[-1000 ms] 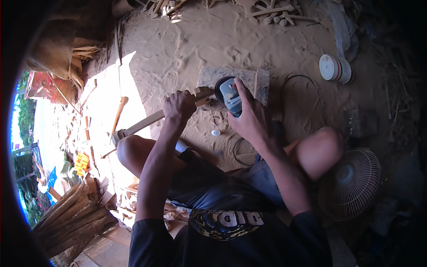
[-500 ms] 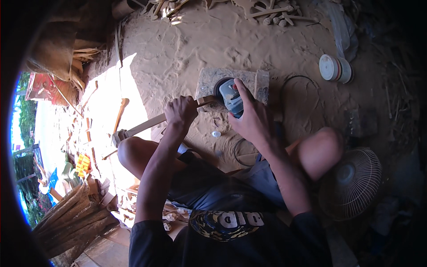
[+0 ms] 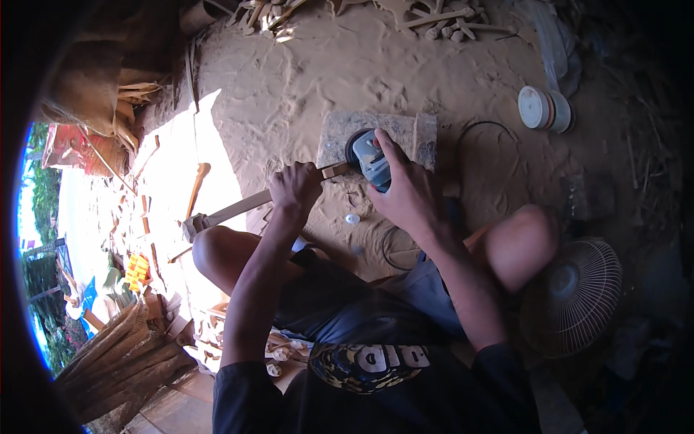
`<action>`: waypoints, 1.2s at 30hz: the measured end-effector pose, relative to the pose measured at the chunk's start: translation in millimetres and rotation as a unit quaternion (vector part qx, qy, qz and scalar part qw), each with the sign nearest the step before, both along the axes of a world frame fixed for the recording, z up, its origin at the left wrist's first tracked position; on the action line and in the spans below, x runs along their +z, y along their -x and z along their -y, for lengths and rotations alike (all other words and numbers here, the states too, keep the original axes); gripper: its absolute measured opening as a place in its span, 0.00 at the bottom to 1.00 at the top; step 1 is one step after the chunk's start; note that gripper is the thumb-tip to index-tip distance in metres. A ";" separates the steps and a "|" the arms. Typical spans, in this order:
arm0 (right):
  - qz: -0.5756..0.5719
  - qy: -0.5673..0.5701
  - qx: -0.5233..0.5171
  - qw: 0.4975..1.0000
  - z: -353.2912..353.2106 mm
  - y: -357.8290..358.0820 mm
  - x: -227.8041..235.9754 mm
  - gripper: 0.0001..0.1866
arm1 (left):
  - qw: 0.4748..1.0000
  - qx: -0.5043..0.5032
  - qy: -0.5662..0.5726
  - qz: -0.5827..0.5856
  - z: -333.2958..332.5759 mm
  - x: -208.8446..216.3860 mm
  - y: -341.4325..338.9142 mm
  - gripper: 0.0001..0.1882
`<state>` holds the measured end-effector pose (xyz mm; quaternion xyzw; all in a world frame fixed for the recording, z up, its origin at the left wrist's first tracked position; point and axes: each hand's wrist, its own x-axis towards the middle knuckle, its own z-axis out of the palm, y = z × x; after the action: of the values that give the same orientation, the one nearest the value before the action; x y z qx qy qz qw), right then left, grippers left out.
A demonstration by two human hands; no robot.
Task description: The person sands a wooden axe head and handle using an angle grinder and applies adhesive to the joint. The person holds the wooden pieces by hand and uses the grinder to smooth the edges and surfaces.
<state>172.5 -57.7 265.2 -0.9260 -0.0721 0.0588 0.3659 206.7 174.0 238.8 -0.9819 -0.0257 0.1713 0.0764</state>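
My left hand [image 3: 294, 189] is gripping a wooden stick [image 3: 246, 206], its tip meeting the blue grinder [image 3: 370, 158] my right hand's [image 3: 406, 195] fingers are clasping over a stone slab [image 3: 405, 130]; a round white container [image 3: 543, 108] is lying on sand, a fan [image 3: 578, 289] beside my knee.

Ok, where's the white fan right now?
In the head view, the white fan lies on the sandy ground at lower right, just beside the person's right knee.

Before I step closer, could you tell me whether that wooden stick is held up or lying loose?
Held up: the left hand grips the wooden stick, its tip meeting the grinder under the right hand.
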 end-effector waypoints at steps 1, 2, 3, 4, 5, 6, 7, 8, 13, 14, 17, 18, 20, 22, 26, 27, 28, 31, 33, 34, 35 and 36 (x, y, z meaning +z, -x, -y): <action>0.018 -0.003 -0.004 1.000 -0.3 1.4 0.6 0.50 | 1.000 -0.001 0.004 0.005 -0.4 -0.3 -0.4 0.10; 0.037 -0.006 -0.007 0.999 -0.2 2.6 0.7 0.49 | 1.000 -0.001 0.004 0.005 -0.4 -0.1 -0.9 0.10; 0.037 -0.005 -0.007 0.999 -0.9 3.3 1.8 0.49 | 1.000 0.000 -0.001 0.002 -0.6 0.1 -1.7 0.10; 0.048 -0.001 -0.012 0.999 -2.2 3.7 3.6 0.49 | 1.000 0.001 -0.006 0.000 -0.6 0.3 -2.4 0.10; 0.057 0.002 -0.017 0.998 -3.2 4.5 4.6 0.49 | 1.000 0.002 -0.006 -0.001 -2.6 -1.4 -1.4 0.10; 0.056 0.002 -0.016 0.998 -3.1 4.1 4.9 0.49 | 1.000 -0.011 0.000 0.010 -4.8 -3.3 -0.1 0.11; 0.048 -0.002 -0.009 0.999 -2.8 2.9 4.9 0.49 | 0.999 -0.024 0.006 0.021 -6.4 -5.2 1.2 0.12; 0.044 -0.004 -0.006 0.999 -2.4 1.8 4.4 0.49 | 0.999 -0.024 0.006 0.021 -5.2 -5.9 1.8 0.12; 0.009 0.023 -0.004 1.000 -2.9 1.5 6.8 0.50 | 1.000 -0.025 0.003 0.016 -5.3 -7.9 1.9 0.12; 0.011 0.035 -0.005 0.999 -2.9 2.0 8.5 0.50 | 1.000 -0.025 0.003 0.016 -6.6 -8.8 1.4 0.12; 0.012 0.024 -0.002 1.000 -1.7 2.5 9.6 0.51 | 0.999 -0.016 0.006 0.027 -7.5 -10.3 -1.2 0.13; 0.012 0.020 -0.001 1.000 -1.0 2.7 10.0 0.51 | 1.000 -0.017 0.005 0.023 -6.2 -9.8 -1.6 0.13; 0.006 0.023 0.001 1.000 -1.2 3.3 12.0 0.51 | 1.000 -0.018 0.004 0.019 -6.0 -8.6 -3.6 0.13; 0.007 0.037 0.000 0.999 -3.2 5.8 13.5 0.51 | 1.000 -0.011 -0.002 0.020 -8.6 -6.8 -6.2 0.13; 0.017 0.033 -0.006 0.999 -0.5 6.9 9.8 0.51 | 1.000 -0.009 0.000 0.013 -8.2 -6.3 -4.4 0.13; 0.020 0.025 -0.008 0.999 -0.8 6.4 9.1 0.51 | 1.000 -0.010 -0.003 0.011 -7.7 -6.6 -3.5 0.13; 0.014 0.022 -0.002 1.000 -0.9 5.8 9.6 0.51 | 1.000 -0.011 -0.006 0.008 -7.4 -6.8 -2.4 0.13; 0.008 0.027 -0.005 1.000 0.8 4.9 7.6 0.50 | 1.000 -0.023 0.009 0.010 -2.6 -2.7 1.6 0.13; 0.010 0.031 -0.009 0.999 -0.9 3.2 8.4 0.50 | 0.999 -0.025 0.010 0.017 -6.4 -4.2 3.3 0.12; 0.019 0.018 -0.018 1.000 -1.7 2.7 10.8 0.50 | 0.999 -0.028 0.012 0.022 -8.1 -5.1 3.0 0.12; 0.026 0.003 -0.026 0.999 -2.7 3.1 12.5 0.50 | 0.999 -0.026 0.011 0.022 -9.6 -5.6 3.7 0.12; 0.026 0.002 -0.024 0.999 -3.6 2.5 15.5 0.50 | 0.999 -0.029 0.007 0.022 -11.0 -6.1 4.0 0.12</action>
<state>170.0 -54.1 280.7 -0.9293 -0.0593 0.0258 0.3636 202.7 185.0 232.7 -0.9864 0.0020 0.1471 0.0735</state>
